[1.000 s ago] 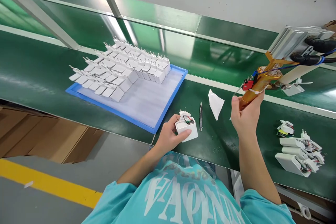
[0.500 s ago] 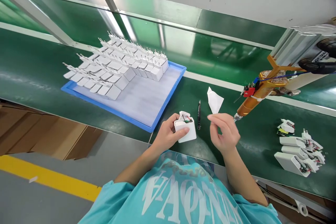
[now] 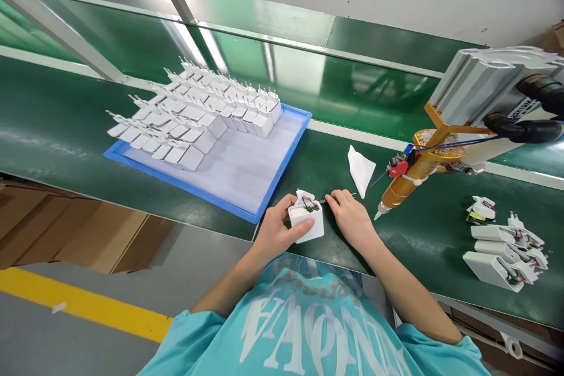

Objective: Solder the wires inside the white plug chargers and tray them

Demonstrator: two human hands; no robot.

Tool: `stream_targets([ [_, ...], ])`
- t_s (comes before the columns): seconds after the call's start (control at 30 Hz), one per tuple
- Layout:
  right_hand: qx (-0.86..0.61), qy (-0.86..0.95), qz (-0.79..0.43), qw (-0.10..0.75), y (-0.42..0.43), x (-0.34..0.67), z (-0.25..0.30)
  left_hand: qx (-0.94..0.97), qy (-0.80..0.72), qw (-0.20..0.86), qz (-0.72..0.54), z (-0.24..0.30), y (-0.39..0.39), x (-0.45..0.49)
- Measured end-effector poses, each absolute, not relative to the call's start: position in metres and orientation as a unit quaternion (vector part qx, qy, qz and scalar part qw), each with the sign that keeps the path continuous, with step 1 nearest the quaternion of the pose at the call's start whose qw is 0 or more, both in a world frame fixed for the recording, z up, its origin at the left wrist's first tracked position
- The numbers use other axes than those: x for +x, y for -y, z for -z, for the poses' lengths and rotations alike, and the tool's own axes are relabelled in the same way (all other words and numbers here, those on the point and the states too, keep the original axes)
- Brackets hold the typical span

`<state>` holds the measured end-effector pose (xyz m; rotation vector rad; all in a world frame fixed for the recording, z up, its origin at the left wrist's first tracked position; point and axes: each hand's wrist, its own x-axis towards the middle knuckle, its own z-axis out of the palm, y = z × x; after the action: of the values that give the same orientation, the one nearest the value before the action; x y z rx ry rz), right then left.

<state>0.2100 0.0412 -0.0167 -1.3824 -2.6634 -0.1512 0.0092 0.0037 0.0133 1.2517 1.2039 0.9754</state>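
Observation:
My left hand [image 3: 278, 229] grips a white charger housing [image 3: 307, 223] on the green belt, open side up, with wires and a small board showing inside. Just to its right, my right hand [image 3: 351, 218] rests on the belt with its fingers closed on thin black tweezers [image 3: 323, 201]. The tweezers' tip pokes out toward the housing, and most of their length is hidden under the fingers. A gold glue dispenser [image 3: 408, 178] hangs free to the right of my right hand, nozzle pointing down-left, with no hand on it.
A blue tray [image 3: 282, 161] holds several rows of finished white chargers [image 3: 198, 120] at its far left. A folded white paper [image 3: 361, 169] lies behind my right hand. Several open charger housings [image 3: 502, 247] lie at the right. A metal frame bar [image 3: 66, 26] crosses the belt at the left.
My right hand let go of the gold dispenser, came down and left, and closed on the tweezers, which have turned toward the housing. The dispenser swung slightly left. My left hand kept its grip.

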Motion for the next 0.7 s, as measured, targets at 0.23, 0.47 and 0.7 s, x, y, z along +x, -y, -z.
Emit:
stream_targets([
  [0.23, -0.376, 0.811, -0.025, 0.448, -0.029, 0.208, -0.008, 0.542, -0.534, 0.508, -0.404, -0.017, 0.004, 0.002],
  [0.47, -0.224, 0.794, -0.182, 0.534, -0.011, 0.2, -0.034, 0.565, -0.522, 0.501, -0.397, -0.022, 0.006, 0.003],
  [0.7, -0.212, 0.812, -0.131, 0.528, -0.017, 0.19, -0.025, 0.574, -0.509, 0.504, -0.396, -0.023, 0.01, 0.004],
])
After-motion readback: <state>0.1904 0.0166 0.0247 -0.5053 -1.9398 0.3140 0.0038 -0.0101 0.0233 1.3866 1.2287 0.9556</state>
